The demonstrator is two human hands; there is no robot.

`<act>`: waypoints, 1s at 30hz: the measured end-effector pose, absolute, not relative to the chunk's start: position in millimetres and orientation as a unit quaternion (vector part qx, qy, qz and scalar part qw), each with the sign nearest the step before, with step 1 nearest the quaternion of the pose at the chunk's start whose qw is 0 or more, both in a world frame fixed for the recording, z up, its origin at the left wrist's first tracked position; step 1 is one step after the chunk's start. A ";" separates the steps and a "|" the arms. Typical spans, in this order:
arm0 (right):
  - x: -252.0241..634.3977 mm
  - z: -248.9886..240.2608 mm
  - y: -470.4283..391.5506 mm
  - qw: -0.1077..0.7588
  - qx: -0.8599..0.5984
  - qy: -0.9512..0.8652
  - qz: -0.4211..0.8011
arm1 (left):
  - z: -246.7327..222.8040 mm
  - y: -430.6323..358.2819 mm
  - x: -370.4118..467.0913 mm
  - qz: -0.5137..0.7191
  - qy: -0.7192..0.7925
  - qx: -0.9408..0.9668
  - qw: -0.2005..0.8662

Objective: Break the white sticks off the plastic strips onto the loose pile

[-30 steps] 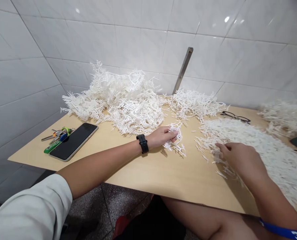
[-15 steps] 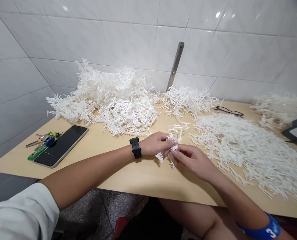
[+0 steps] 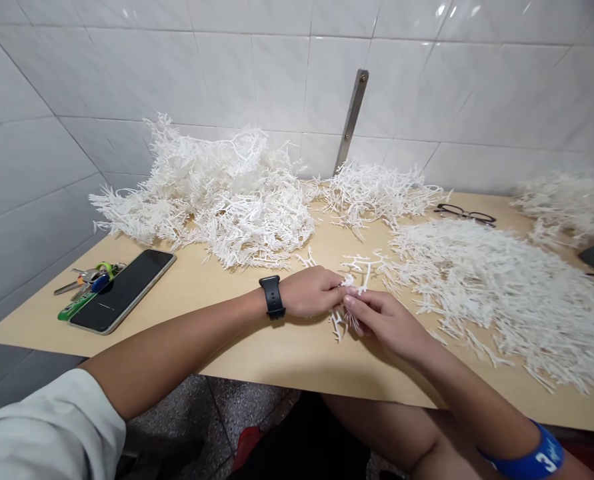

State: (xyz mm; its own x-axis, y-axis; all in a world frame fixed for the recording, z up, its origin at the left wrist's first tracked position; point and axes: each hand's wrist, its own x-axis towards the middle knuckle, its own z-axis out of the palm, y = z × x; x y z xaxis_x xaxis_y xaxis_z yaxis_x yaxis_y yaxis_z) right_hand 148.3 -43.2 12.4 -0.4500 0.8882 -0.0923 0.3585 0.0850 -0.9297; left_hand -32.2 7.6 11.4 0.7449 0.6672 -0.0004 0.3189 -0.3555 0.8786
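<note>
Left hand [image 3: 313,291] and right hand [image 3: 384,319] pinch one white plastic sprig [image 3: 349,293] together, just before the big white heap [image 3: 227,193].

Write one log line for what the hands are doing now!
left hand + right hand: both pinch small white branched plastic piece | over tan wooden table | loose white sticks pile right

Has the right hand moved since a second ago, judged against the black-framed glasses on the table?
Yes. The right hand went left, away from the loose white plastic pile below the black-framed glasses, and now meets the left hand on a small white plastic sprig.
</note>
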 end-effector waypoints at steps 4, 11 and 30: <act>151.7 15.3 -43.4 0.266 -0.441 -0.681 0.520 | 9.7 10.6 -33.9 0.195 0.280 0.780 0.525; 153.9 17.7 -45.8 0.248 -0.413 -0.694 0.536 | 10.0 16.2 -38.0 0.189 0.247 0.727 0.613; 145.4 10.1 -49.9 0.274 -0.428 -0.645 0.570 | 11.0 17.3 -37.5 0.188 0.237 0.715 0.630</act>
State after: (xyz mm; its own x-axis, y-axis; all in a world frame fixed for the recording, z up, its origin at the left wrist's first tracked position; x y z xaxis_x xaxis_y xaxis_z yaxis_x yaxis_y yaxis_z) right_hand 145.4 -49.9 10.1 -0.4832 0.8652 -0.1339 0.2389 -0.0169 -0.9709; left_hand -37.5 17.3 11.0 0.8172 0.5756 -0.0297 0.1024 -0.0943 0.9903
